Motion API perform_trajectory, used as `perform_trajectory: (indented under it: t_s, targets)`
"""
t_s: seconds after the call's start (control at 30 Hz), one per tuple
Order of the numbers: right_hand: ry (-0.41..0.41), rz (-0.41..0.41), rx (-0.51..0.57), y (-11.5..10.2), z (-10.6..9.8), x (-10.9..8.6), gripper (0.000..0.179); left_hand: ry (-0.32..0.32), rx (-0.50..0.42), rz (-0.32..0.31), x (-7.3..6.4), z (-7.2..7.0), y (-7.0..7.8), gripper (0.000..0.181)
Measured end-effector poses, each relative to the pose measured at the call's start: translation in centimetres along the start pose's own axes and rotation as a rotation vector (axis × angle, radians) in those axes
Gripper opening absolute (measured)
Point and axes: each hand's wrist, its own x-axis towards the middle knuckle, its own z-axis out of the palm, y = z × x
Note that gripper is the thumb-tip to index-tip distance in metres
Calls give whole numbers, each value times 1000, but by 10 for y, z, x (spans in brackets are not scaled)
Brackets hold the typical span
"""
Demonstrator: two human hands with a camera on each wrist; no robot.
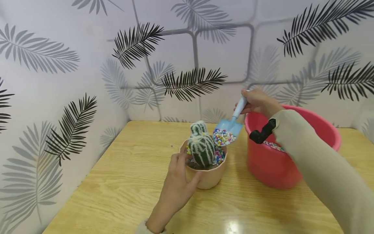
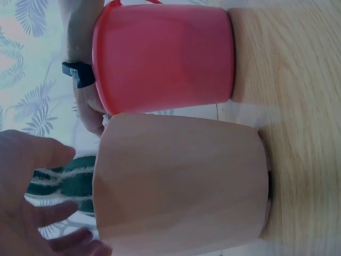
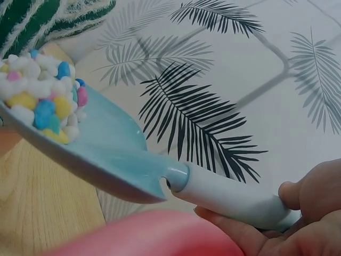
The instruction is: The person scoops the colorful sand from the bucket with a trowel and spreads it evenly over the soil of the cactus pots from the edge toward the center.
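Sleeve (image 1: 327,172) of soft beige cloth fills the near right, above a pale, glossy wood-grain worktop (image 1: 122,185). On it stands a round red plastic bucket (image 1: 280,162) with smooth walls, just right of a matte peach pot (image 1: 208,177). From the pot rises a ribbed, green-and-white cactus (image 1: 201,146). Left hand (image 1: 178,185) cups the pot's near wall, grip curled round it. Right hand (image 1: 258,102) pinches a light-blue trowel (image 1: 230,125) by its rounded handle, the scoop seemingly over the pot's rim, heaped with tiny coloured pebbles (image 1: 223,137).
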Motion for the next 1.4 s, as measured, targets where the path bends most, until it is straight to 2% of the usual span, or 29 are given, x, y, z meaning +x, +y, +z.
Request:
perform_trajectory:
  t_s: [0.1,0.23,0.43,0.53,0.67,0.9,1.1,1.27,1.4]
  targets:
    - [-8,-3,24,0,0,1,28,34,2,-3,4,0,-6,53]
    - [3,-5,27,0,0,2,27,5,-66,-27,10,-1,-16,60]
    - [32,-14,2,1,0,1,26,-121,-227,-108,21,-2,-36,71]
    - [30,-20,2,1,2,0,25,-214,-303,-128,27,-7,-46,80]
    - [26,-22,5,1,3,-1,26,-342,-344,-156,36,-13,-59,90]
    - [39,-25,8,3,0,-2,27,-449,-358,-137,47,-15,-72,100]
    - [43,-29,15,4,1,-1,27,-492,-338,-132,54,-15,-75,105]
    - [44,-28,14,5,1,-1,28,-488,-280,-128,54,-14,-73,105]
    - [56,-33,-6,4,1,-1,33,-429,-188,-130,50,-12,-65,105]
